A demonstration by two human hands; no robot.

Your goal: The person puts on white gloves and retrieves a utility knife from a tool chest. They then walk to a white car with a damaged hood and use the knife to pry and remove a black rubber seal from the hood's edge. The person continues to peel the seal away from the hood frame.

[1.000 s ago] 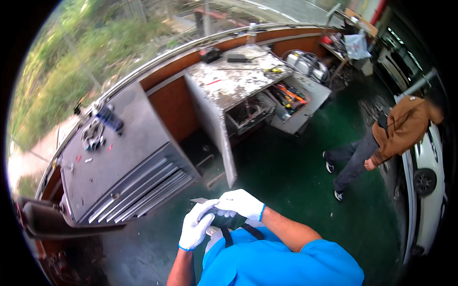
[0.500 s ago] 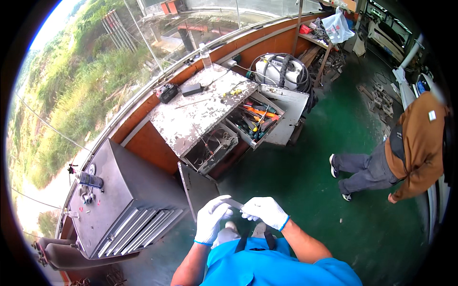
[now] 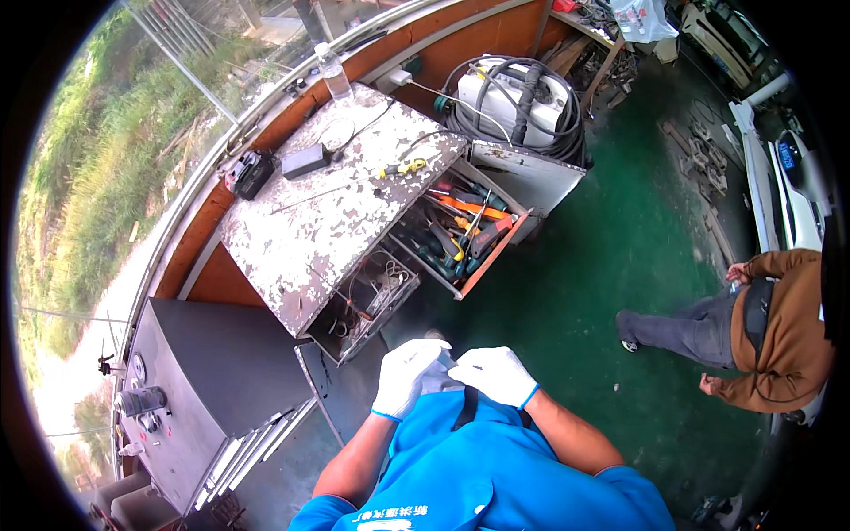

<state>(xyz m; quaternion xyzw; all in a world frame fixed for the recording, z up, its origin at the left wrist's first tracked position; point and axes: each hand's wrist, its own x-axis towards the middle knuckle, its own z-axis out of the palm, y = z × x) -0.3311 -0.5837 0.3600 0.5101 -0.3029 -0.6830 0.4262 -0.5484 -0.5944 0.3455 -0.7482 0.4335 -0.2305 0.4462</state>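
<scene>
In front of my chest my two white-gloved hands are close together. A small flat grey piece [image 3: 446,359] shows between the fingertips; its kind is too small to tell. My left hand [image 3: 405,379] is closed with the fingers bent over the piece. From the other side my right hand [image 3: 498,373] pinches toward it, thumb and fingers pressed together. Just ahead is a worn metal workbench [image 3: 301,230]. Its pulled-out drawer [image 3: 492,255] holds several screwdrivers and other hand tools, and a lower drawer [image 3: 376,305] holds coiled wires.
A grey tool cabinet [image 3: 212,363] with a can [image 3: 142,401] on top stands at left. Behind the bench is a white machine [image 3: 522,102] wound with black hose. A bench door [image 3: 531,173] hangs open. At right a person in a brown top [image 3: 779,332] stands on the green floor.
I have come closer to the workbench, so it looks larger. Both hands stay together around the grey piece, less of which shows. The person at right has moved nearer and turned.
</scene>
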